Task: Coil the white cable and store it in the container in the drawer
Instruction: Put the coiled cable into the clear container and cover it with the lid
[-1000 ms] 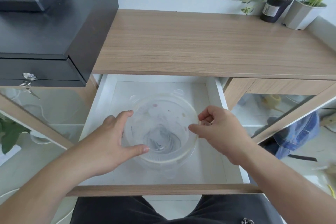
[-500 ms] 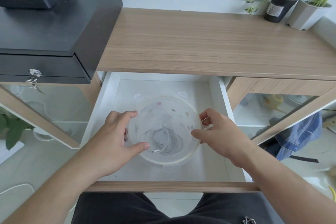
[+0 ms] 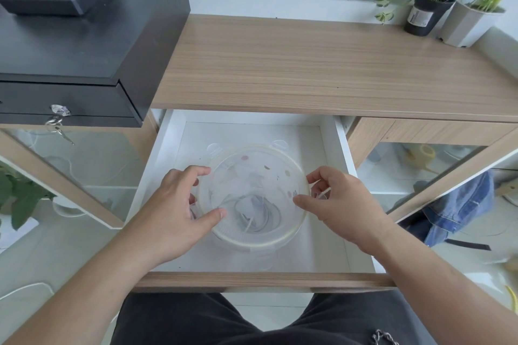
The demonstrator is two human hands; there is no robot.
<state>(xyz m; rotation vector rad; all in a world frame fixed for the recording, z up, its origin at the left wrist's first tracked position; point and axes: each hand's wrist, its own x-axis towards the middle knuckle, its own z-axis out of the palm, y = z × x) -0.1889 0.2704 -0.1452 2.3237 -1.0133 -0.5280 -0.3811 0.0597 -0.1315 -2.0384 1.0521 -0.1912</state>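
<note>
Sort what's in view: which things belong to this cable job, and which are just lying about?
Job:
- left hand and right hand, both holding the clear container
- white cable lying inside it
- open drawer

Lying about:
- black box with keys in its lock
- potted plants on the desk's far corner

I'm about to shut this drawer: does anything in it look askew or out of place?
The clear lid looks unseated: the left hand and right hand hold its rim, and it seems shifted toward the person from the far tabs of the container. The white cable lies loosely coiled inside; nothing spilled.
</note>
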